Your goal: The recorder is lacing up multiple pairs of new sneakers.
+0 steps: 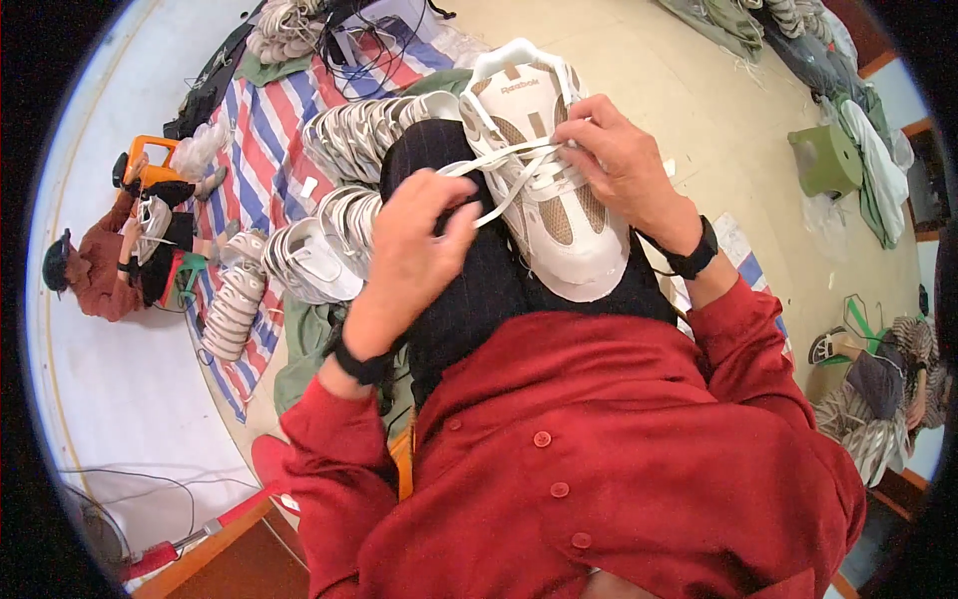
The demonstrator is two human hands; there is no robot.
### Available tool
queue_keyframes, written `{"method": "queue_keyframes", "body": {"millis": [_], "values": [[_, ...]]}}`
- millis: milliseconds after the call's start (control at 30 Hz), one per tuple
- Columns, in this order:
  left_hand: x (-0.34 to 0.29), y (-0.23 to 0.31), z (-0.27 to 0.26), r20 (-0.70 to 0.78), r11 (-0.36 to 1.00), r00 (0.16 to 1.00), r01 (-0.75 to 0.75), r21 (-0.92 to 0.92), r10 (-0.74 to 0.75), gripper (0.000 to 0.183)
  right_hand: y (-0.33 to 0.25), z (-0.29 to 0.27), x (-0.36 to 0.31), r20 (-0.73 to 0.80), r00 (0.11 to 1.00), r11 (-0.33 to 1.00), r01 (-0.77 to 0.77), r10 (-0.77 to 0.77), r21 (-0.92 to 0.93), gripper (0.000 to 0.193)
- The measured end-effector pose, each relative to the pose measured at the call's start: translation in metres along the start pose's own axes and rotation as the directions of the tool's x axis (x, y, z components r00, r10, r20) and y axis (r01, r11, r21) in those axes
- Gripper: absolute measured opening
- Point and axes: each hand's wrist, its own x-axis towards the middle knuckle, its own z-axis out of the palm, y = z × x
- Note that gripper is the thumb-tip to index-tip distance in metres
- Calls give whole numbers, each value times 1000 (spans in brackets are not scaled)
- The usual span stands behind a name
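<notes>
A white and beige sneaker [579, 262] lies across my lap, its toe pointing toward me and its tongue standing up at the far end. White shoelaces [507, 155] cross its eyelets and run out in loops to the left. My left hand [422, 238] is to the left of the shoe, fingers curled and closed on the lace loop. At the shoe's right side, my right hand [621, 165] pinches the lace by the eyelets. The fingertips of both hands partly cover the lace they grip.
Rows of similar shoe uppers [349, 140] lie left of my legs on a striped sheet [261, 130]. Another person [105, 265] sits far left holding a shoe. A green stool [826, 160] stands at the right, with bundled shoes [868, 409] below it.
</notes>
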Motion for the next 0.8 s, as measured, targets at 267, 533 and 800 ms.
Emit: {"method": "queue_keyframes", "body": {"millis": [267,533,800], "values": [[29,9,55,35,935,995,-98,340,92,13,9,4,2,-13,997,992,-72,74,108,9],[43,8,51,35,984,984,176,-10,-175,7,18,-3,4,95,980,929,-195,174,314,8],[61,-5,24,380,856,868,436,-278,-319,9,41,-20,-3,141,872,627,-440,468,643,5]]}}
